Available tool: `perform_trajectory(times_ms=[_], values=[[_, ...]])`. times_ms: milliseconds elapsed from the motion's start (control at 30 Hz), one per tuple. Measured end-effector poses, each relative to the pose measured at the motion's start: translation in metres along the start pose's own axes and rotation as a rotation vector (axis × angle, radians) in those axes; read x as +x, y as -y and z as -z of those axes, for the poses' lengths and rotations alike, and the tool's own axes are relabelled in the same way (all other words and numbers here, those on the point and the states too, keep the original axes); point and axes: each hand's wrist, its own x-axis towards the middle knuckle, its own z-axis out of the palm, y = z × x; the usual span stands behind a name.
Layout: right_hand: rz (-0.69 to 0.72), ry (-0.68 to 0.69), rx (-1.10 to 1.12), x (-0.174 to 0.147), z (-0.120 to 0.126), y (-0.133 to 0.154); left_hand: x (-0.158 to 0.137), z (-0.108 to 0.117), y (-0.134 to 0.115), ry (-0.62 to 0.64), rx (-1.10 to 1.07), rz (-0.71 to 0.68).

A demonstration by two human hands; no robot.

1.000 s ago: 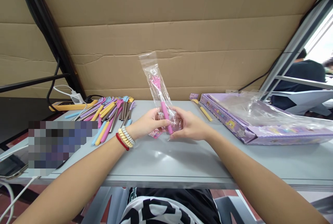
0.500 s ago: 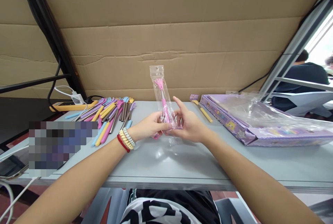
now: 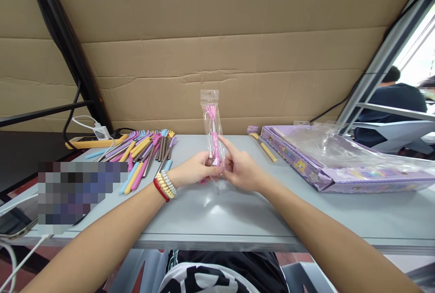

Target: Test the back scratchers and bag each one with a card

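Upright in front of me stands a pink back scratcher with a small hand-shaped head, inside a clear plastic bag. My left hand is closed on the lower left of the bagged scratcher, with the thumb across its front. My right hand pinches the lower right side, its index finger stretched up along the bag. A bit of pink shows below my left fingers; what it is I cannot make out. The bag's bottom end is partly hidden by my hands.
Several loose back scratchers in mixed colours lie piled at left. A yellow bagged one lies at right beside a purple box with plastic film on it. Cardboard walls the back. A person sits beyond the frame at right.
The bagged scratcher has gone from leaning left to nearly upright. My right hand has moved slightly left, closer to my left hand, and its index finger now lies against the bag.
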Motion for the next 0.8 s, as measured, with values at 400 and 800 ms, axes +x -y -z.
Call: perform_trajectory(times_ms=[400, 800], values=[[-0.089, 0.002, 0.005, 0.0017, -0.0057, 0.0045, 0.0004, -0.0019, -0.0019, -0.019, 0.003, 0.032], [-0.026, -0.062, -0.042, 0.0025, -0.0032, 0.0065, 0.0034, -0.0031, 0.0031, -0.007, 0.006, 0.051]])
